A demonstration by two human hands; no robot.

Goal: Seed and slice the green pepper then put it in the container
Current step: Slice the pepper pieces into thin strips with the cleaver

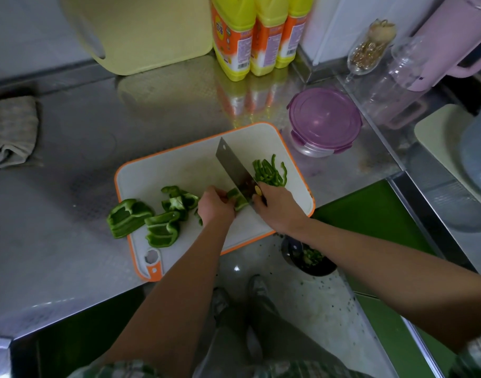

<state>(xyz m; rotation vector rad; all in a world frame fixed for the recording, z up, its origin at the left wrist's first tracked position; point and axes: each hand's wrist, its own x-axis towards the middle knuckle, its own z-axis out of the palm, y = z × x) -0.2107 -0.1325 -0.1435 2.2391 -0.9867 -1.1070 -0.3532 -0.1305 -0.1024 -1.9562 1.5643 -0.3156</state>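
A white cutting board (184,165) with an orange rim lies on the steel counter. My right hand (277,208) grips the handle of a cleaver (233,170), whose blade stands on a green pepper piece (238,199). My left hand (216,208) holds that piece down with curled fingers. Thin pepper slices (269,170) lie in a pile right of the blade. Several larger pepper chunks (162,225) sit at the board's left end, one (126,216) overhanging onto the counter. A round container with a purple lid (325,118), closed, stands beyond the board's right corner.
Three yellow bottles (250,36) and a pale yellow board (141,31) stand at the back. A grey cloth (11,132) lies at the left. A glass (367,50) and a clear bottle (400,64) stand back right. A dark bin (310,260) with scraps sits on the floor below.
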